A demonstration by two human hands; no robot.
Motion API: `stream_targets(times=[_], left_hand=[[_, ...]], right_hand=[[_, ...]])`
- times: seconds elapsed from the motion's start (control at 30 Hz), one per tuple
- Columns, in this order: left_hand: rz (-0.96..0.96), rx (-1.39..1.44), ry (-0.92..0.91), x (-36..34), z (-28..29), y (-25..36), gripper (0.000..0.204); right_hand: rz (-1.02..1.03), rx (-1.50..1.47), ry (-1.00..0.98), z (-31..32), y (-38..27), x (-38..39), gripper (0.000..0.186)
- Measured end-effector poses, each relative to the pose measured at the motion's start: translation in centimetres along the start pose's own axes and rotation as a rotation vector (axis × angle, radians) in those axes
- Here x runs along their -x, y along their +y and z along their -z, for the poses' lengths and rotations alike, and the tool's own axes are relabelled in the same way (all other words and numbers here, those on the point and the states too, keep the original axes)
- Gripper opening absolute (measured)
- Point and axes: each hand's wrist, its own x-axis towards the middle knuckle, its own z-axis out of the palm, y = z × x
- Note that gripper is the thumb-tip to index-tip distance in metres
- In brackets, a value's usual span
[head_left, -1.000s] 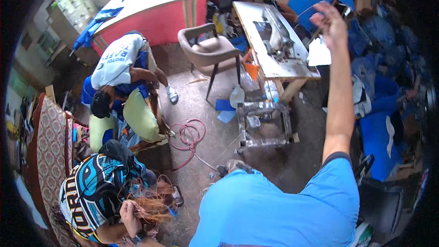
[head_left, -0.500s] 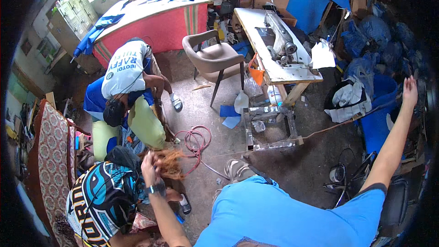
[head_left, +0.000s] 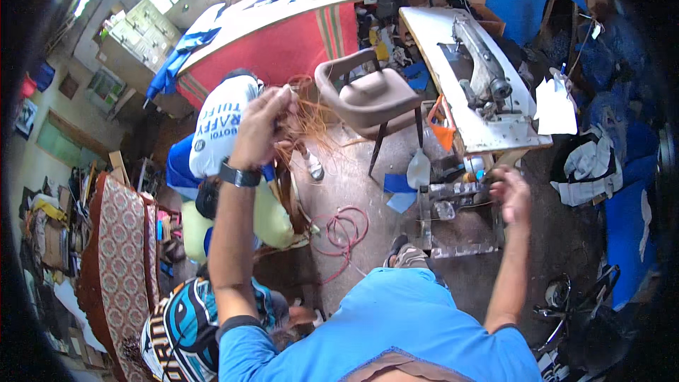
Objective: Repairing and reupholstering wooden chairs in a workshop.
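1. Head view: your left hand (head_left: pixel 256 131), left of centre in the upper half, is closed around a tangled bundle of orange-brown strands (head_left: pixel 316 124), which fans out toward the middle of the frame.
2. Your right hand (head_left: pixel 513 198), right of centre, is raised with fingers curled; you cannot tell from here whether it pinches a strand.
3. At the lower left, below your left forearm, is a co-worker in a patterned shirt (head_left: pixel 189 325).
4. Just below the centre, a reddish hose (head_left: pixel 346 244) lies coiled on the floor.
5. Left of centre, a second co-worker in a white shirt (head_left: pixel 216 127) bends beside a pale yellow cushion (head_left: pixel 272 221).
6. In the upper middle stands a beige chair (head_left: pixel 375 92).
7. At the upper right, a sewing machine (head_left: pixel 484 64) sits on a white-topped table (head_left: pixel 428 32).
8. Farthest, toward the upper left, is a red-sided table (head_left: pixel 276 53).
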Motion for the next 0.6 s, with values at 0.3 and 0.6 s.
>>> stream_targets(times=[0.3, 0.6], left_hand=[[-0.190, -0.154, -0.232, -15.0, -6.7, 13.4, 0.023], [-0.235, -0.200, -0.305, -31.7, -6.3, 11.5, 0.026]], right_hand=[[0.144, -0.139, -0.403, -23.0, 8.9, -15.1, 0.051], [0.134, -0.564, -0.789, -23.2, 10.7, -11.7, 0.036]])
